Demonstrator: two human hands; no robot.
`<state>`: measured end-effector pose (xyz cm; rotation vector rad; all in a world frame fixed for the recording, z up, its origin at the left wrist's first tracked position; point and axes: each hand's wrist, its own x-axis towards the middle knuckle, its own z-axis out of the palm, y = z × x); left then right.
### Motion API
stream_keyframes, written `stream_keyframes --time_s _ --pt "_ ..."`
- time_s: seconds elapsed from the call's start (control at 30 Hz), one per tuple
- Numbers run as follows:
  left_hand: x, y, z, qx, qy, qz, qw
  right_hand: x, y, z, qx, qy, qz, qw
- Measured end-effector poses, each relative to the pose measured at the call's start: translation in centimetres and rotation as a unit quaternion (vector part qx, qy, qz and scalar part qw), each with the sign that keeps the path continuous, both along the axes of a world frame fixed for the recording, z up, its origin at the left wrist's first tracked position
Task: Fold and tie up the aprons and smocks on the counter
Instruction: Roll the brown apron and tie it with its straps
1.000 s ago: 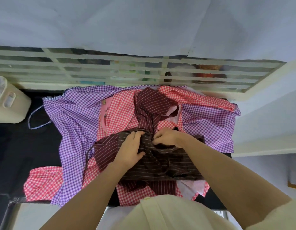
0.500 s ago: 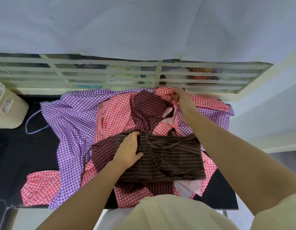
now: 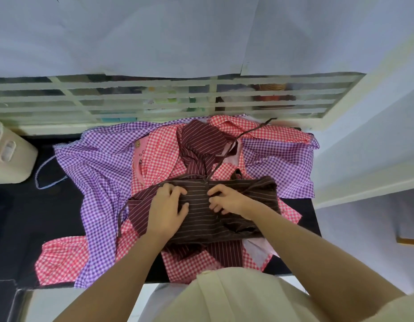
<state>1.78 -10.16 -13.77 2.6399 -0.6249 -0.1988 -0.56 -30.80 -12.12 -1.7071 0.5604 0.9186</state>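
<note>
The folded brown striped apron (image 3: 224, 219) lies at the centre of the garment pile on the black counter (image 3: 27, 217). The left hand (image 3: 166, 210) presses flat on it, fingers spread. The right hand (image 3: 226, 201) rests on it at 3 o'clock of the left, fingers curled beside the strap (image 3: 215, 169); whether it grips the strap cannot be told. The strap runs toward 1 o'clock. A purple checked smock (image 3: 96, 163) lies at 10 o'clock.
</note>
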Motion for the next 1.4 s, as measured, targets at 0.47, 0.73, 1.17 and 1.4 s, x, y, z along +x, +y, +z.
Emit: stream_keyframes --time_s 0.47,0.73,1.17,1.4 --pt "-3.3 2.8 0.3 -0.072 0.275 0.256 0.924 -5.4 2.2 -1.4 -0.119 -0.185 -0.033 0.975" --pt "-3.7 3.6 0.2 -0.156 0.38 0.241 0.879 -6.6 5.1 -1.3 -0.168 -0.312 0.012 0.935" --pt "-6.0 -0.9 4.1 -0.092 0.171 0.021 0.981 -5.9 6.5 -3.7 0.031 -0.154 -0.165 0.974" --pt "-6.6 -3.3 3.5 -0.109 0.256 -0.05 0.959 -6.8 3.3 -1.5 0.107 -0.099 -0.388 0.91"
